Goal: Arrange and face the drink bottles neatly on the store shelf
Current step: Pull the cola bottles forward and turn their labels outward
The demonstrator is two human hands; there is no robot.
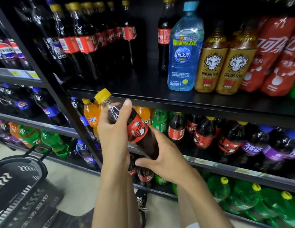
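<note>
Below shelf edge (176,103): left hand (113,130), right hand (166,160) grip tilted cola bottle (137,127) (free room above).

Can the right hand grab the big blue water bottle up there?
Probably not yet: the right hand is holding the cola bottle with the left hand. Nothing stands in front of the blue water bottle, though.

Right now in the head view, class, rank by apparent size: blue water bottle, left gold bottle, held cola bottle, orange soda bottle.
1. blue water bottle
2. left gold bottle and held cola bottle: alike; the cola is nearer and partly covered, so unranked.
3. orange soda bottle, partly hidden.
</note>
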